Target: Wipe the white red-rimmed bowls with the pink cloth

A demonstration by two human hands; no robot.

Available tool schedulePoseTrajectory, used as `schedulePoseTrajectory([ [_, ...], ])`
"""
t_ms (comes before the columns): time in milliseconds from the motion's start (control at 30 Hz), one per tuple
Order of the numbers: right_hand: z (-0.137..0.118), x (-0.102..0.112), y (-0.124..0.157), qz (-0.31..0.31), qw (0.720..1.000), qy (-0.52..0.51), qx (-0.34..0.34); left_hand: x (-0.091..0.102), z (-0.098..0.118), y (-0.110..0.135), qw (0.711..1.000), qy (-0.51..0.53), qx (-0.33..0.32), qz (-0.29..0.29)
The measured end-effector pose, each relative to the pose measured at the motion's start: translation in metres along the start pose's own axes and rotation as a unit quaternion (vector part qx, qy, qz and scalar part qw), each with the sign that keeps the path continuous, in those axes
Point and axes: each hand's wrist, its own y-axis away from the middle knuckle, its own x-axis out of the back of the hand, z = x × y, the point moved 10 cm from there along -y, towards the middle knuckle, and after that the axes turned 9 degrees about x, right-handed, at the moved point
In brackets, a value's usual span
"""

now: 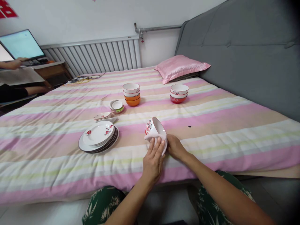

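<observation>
A white bowl (160,125) with a red flower pattern is tilted on its side above the near part of the bed. My right hand (174,147) grips its right side, fingers partly hidden behind it. My left hand (153,161) presses a pale cloth (148,137) against the outside of the bowl, its fingers held close together. To the left is a stack of plates (97,132), with flowered white ones on top and dark-edged ones below. Beyond my hands stand two bowl stacks, one white over orange (132,99), the other white over red (179,93).
Small dishes (116,106) and flowered small plates (102,116) lie behind the plate stack. A tiny dark object (189,126) rests on the striped bedcover (222,122). Farther back are a pink pillow (180,67), cables (86,78) and a radiator (93,56). Another person's hand (17,62) is near a monitor.
</observation>
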Motion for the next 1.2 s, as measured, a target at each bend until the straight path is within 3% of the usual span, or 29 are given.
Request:
schedulePoseTrajectory([
  [100, -0.002, 0.0, -0.002, -0.005, 1.0, 0.004, 0.008, 0.012, 0.006, 0.0, 0.999, 0.032, -0.017, 0.025],
  [233, -0.013, -0.003, -0.006, -0.016, 0.999, 0.013, 0.037, 0.045, 0.001, 0.004, 0.989, 0.074, 0.02, 0.123],
  [333, -0.027, -0.004, -0.007, -0.013, 0.996, 0.026, 0.087, 0.068, -0.025, 0.008, 0.967, 0.073, 0.154, 0.192],
  [500, -0.047, -0.003, -0.004, 0.015, 0.988, 0.033, 0.15, 0.086, -0.075, 0.02, 0.878, 0.153, 0.363, 0.271],
  [600, -0.055, -0.003, -0.002, 0.022, 0.984, 0.041, 0.17, 0.075, -0.094, 0.022, 0.822, 0.255, 0.441, 0.254],
  [700, -0.059, -0.004, -0.001, 0.023, 0.983, 0.048, 0.178, 0.061, -0.096, 0.017, 0.801, 0.331, 0.453, 0.211],
  [967, -0.058, 0.008, 0.0, 0.066, 0.983, -0.05, 0.166, 0.046, -0.094, 0.004, 0.839, 0.346, 0.4, 0.132],
  [1200, -0.053, 0.016, -0.002, 0.036, 0.975, -0.183, 0.118, 0.043, -0.098, 0.004, 0.839, 0.33, 0.416, 0.12],
])
